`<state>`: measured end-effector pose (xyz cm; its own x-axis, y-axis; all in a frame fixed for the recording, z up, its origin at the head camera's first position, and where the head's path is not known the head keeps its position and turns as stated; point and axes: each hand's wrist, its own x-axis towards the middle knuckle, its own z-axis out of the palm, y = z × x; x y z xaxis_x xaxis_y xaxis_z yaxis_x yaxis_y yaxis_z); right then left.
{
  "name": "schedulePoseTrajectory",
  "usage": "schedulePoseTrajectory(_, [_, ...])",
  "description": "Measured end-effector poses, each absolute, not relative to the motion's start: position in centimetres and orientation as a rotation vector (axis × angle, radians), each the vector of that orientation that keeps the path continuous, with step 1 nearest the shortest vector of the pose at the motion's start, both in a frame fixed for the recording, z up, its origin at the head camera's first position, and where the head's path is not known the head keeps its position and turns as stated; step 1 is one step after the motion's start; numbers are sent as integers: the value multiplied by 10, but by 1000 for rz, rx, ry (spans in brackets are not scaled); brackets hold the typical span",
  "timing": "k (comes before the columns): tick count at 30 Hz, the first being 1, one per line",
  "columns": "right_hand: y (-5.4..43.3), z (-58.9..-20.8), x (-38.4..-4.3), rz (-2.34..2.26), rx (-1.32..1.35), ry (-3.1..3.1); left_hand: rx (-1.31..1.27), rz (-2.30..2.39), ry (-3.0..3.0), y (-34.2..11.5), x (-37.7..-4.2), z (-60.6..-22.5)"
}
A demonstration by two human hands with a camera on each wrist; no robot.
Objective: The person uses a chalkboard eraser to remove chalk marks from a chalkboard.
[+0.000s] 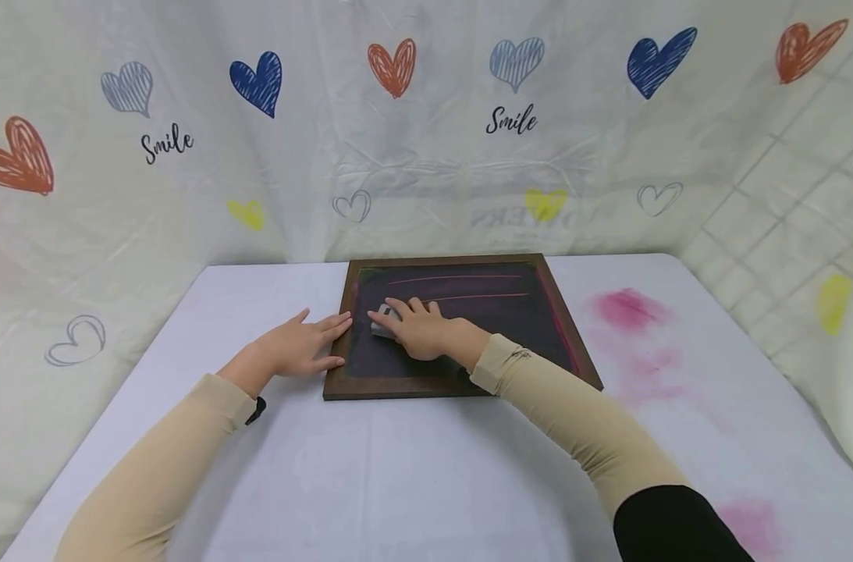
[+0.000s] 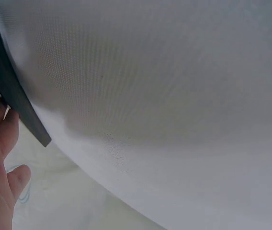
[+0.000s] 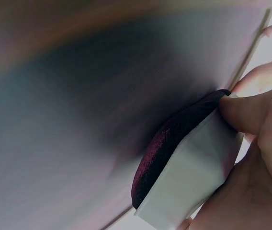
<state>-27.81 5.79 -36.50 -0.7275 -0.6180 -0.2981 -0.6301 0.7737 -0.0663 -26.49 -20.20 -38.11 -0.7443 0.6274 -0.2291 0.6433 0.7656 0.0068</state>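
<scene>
A blackboard [image 1: 482, 336] in a brown wooden frame lies flat on the white table, with two pink chalk lines [image 1: 461, 297] across its upper part. My right hand [image 1: 426, 332] grips a grey eraser [image 3: 188, 172] over the left part of the board. In the right wrist view the eraser's dark felt pad [image 3: 160, 155], tinted pink, faces the board surface. My left hand [image 1: 296, 347] rests at the frame's left side, its fingertips touching the wood. The left wrist view shows those fingers against the frame's edge [image 2: 18, 96], the thumb held apart.
Pink chalk smudges [image 1: 630, 310] mark the white tablecloth [image 1: 370, 468] right of the board. A white curtain [image 1: 440, 148] printed with hearts hangs behind the table and along its sides.
</scene>
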Motion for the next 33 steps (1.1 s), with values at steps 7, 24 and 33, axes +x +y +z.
schedulePoseTrajectory(7, [32,-365,-271,114,-994,2635,1003,-92,2759,-202,-265,-384])
schedulePoseTrajectory(24, [114,-365,-286,-12,-888,2704,1014,-67,2750,-206,-265,-383])
schedulePoseTrajectory(33, [196,-373,-287,-95,-833,2798,1013,-64,2744,-206,-266,-384])
